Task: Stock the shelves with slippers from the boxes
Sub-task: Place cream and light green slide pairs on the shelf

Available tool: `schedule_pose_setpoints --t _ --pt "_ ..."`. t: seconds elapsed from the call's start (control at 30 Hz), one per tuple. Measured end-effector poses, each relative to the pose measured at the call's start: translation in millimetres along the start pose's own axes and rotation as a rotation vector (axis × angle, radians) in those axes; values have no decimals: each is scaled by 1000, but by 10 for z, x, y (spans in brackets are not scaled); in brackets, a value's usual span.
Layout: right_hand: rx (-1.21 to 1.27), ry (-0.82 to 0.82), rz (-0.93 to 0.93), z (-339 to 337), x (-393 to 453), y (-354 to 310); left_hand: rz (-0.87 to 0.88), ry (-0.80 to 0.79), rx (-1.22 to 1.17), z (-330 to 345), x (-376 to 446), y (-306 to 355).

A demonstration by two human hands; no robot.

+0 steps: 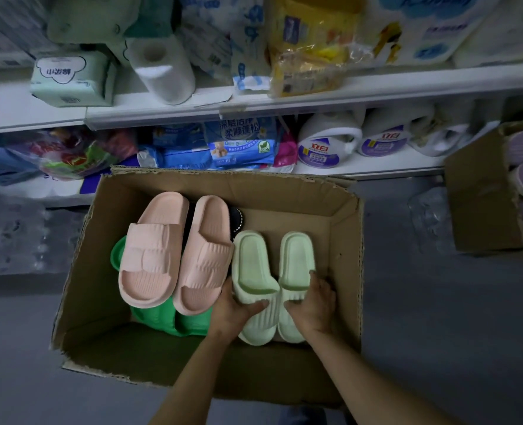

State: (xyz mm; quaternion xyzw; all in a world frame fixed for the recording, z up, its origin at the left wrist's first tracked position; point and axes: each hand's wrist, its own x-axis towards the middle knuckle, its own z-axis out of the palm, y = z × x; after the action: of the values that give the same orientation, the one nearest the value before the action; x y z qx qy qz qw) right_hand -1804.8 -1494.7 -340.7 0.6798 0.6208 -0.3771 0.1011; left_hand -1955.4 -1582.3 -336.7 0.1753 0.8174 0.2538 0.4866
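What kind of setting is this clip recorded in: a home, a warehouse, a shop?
Most likely a small shop aisle or its stockroom. White shelves hold packaged tissue packs and detergent jugs, and both hands grip pale green slippers in an open cardboard box on the floor.

**Dim feed, soft at the edges**

My view is dim and bluish overall. The cardboard box [343, 228] at centre reads sharpest, its near inner wall sunk in shadow. I see the upper shelf [254, 99] goods blurred, with glare on a yellow packet [309, 56]. Wide-angle distortion bows the shelf lines, and the floor [438, 302] corners fall murky.
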Motion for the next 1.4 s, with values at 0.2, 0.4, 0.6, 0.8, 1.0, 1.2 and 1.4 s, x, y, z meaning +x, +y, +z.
schedule_pose_setpoints --t 0.2,0.4,0.6,0.8,1.0,1.2,1.4 --pt "240 -93 -37 -87 37 -25 -8 -35 -158 -77 -103 66" --pt "398 -23 -70 -272 -75 -34 -48 -8 -485 -188 -329 270" --pt "521 20 -132 -557 -289 -179 -74 -104 -548 -419 -535 514" --pt "684 -21 -215 -1038 -433 -205 -88 -178 -668 -511 -746 821" --pt "955 -16 -250 -1702 -583 -300 136 -129 -723 -537 -980 1366" --pt "1173 57 -390 -2611 -545 -592 471 20 -747 -400 -1222 2352" --pt "1284 184 -575 -3827 -496 -550 688 17 -754 -26 -1515 3422"
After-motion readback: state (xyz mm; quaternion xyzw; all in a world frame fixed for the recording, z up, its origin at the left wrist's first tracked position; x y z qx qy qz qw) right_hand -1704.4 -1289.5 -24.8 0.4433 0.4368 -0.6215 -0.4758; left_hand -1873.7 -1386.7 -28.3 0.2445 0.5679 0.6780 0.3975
